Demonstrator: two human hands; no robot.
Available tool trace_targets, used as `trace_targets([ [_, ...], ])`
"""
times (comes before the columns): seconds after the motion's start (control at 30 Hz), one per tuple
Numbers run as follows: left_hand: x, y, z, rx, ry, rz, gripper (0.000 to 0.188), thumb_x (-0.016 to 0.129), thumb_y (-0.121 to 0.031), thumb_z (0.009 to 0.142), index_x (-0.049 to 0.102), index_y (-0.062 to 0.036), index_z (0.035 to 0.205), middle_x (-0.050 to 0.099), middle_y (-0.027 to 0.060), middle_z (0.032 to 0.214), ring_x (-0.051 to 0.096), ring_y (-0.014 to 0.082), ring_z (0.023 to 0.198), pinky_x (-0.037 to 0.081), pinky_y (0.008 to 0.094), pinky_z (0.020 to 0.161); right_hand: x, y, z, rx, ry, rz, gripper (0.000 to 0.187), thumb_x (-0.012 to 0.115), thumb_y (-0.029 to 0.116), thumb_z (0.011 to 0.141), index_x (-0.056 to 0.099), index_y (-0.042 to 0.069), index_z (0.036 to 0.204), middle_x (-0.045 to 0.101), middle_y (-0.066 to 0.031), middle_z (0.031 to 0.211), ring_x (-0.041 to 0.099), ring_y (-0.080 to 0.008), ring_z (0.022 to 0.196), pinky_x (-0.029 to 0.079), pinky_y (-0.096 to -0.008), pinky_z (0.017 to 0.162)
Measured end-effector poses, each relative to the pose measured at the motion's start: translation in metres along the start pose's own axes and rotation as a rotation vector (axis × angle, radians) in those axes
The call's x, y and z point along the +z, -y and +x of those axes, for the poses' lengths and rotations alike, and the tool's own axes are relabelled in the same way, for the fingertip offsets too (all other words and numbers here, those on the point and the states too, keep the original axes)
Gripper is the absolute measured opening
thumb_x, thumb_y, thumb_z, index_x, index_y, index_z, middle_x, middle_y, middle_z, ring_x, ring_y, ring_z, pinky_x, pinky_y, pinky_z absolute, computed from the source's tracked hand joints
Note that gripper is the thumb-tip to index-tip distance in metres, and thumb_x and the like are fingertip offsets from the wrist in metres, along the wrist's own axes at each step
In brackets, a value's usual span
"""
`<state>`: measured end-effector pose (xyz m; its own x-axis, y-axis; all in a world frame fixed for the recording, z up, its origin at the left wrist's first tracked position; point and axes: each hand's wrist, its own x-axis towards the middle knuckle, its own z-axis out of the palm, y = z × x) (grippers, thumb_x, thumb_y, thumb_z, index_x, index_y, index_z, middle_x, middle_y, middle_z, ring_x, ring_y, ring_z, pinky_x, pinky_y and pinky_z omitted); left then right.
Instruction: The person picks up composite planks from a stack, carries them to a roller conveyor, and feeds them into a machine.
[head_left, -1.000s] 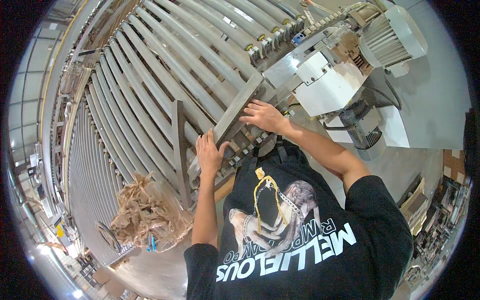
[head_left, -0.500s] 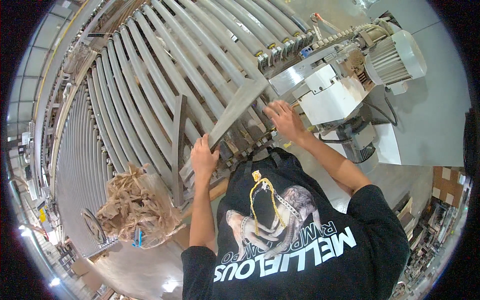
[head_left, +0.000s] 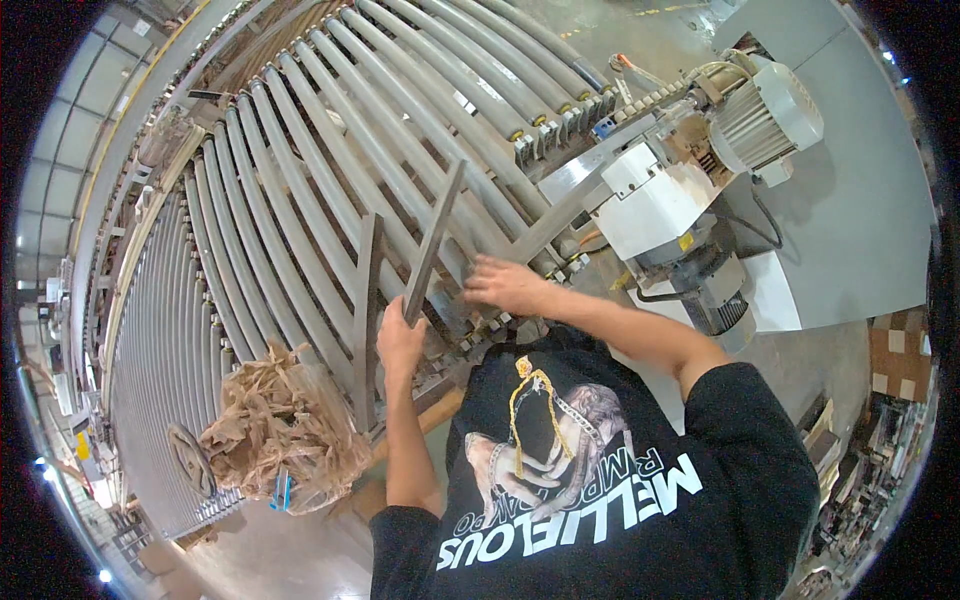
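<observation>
The left hand grips the near end of a thin grey strip, which rises toward 1 o'clock above the rollers. The right hand, at 2 o'clock from the left, lies blurred over the rollers, apparently loose. A second strip rests at 9 o'clock.

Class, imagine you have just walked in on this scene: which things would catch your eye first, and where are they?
The left hand grips a long grey strip standing tilted over the curved bed of grey rollers that fills the upper left. The right hand rests at the rollers' near edge. A white electric motor sits upper right, a heap of brown scrap lower left.
</observation>
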<state>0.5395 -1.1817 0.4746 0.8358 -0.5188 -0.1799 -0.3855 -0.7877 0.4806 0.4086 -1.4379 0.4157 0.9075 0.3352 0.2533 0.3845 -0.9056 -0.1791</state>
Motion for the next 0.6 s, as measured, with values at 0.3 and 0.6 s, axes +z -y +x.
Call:
trace_targets([
  [0.3,0.029,-0.024,0.032,0.280,-0.015,0.153,0.064,0.082,-0.021,0.078,0.061,-0.0048,0.136,0.068,0.0168,0.123,0.063,0.0376,0.117,0.052,0.0479,0.100,-0.021,0.016,-0.021,0.050,-0.229,0.188,0.031,0.073,0.014,0.086,0.070,0.013,0.117,0.068,-0.0053,0.113,0.065,-0.0281,0.113,0.053,-0.0424,0.104],
  [0.6,0.069,-0.051,0.025,0.457,-0.138,0.225,0.092,0.093,-0.037,0.073,0.052,-0.0063,0.149,0.063,0.0157,0.124,0.059,0.0349,0.119,0.045,0.0477,0.106,-0.039,0.016,-0.073,0.338,-0.300,0.127,0.016,0.073,0.012,0.088,0.073,0.013,0.104,0.071,-0.0055,0.104,0.070,-0.0275,0.103,0.057,-0.0423,0.093],
])
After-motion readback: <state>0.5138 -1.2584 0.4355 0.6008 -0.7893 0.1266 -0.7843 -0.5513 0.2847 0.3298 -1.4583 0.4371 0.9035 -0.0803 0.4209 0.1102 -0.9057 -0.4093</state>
